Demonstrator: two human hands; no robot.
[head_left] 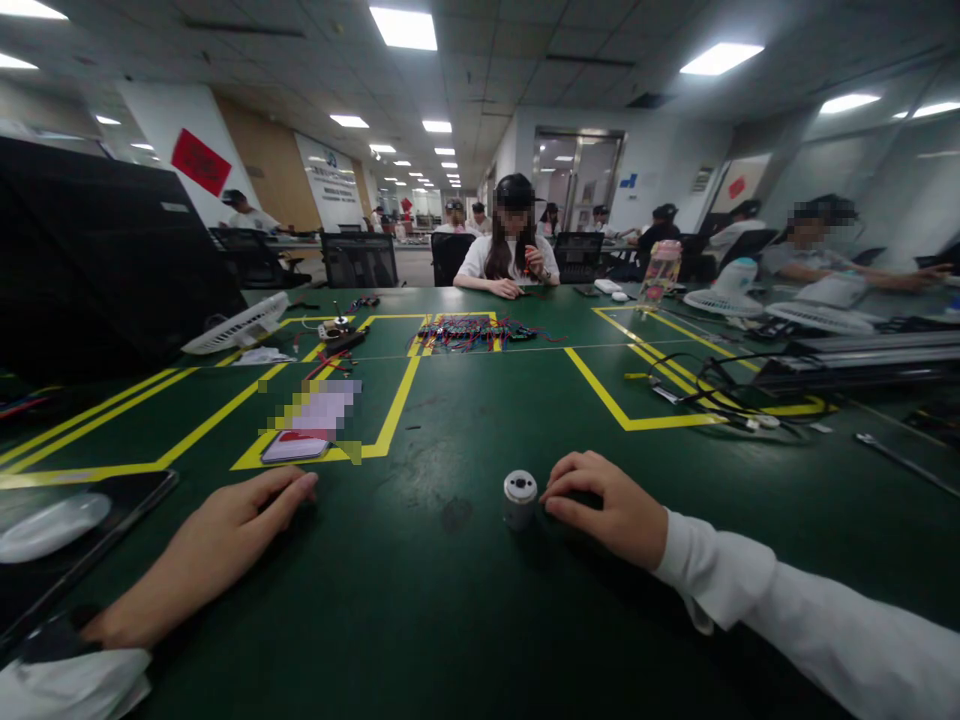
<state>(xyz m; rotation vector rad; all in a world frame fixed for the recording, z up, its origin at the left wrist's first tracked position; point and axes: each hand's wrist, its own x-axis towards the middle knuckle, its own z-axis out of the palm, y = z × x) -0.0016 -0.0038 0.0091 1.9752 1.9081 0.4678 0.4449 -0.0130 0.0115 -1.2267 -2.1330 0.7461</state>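
A small silver metal cylinder (520, 503), with holes in its pale top face, stands upright on the green table near the middle. My right hand (607, 505) rests just right of it, its loosely bent fingertips very close to the cylinder's side. I cannot tell whether they touch it. Nothing is between thumb and fingers. Over on the left, my left hand (244, 515) lies relaxed on the table, its thumb alongside the index finger and nothing visible in it. A phone (296, 446), partly blurred out, lies just beyond that hand.
A white mouse (56, 527) sits on a dark pad at left, below a black monitor (97, 265). Bundled wires (472, 333) lie mid-table, before a seated person (510, 250). Black cables (712, 390), metal profiles (862, 360) and white fans (724, 290) occupy the right.
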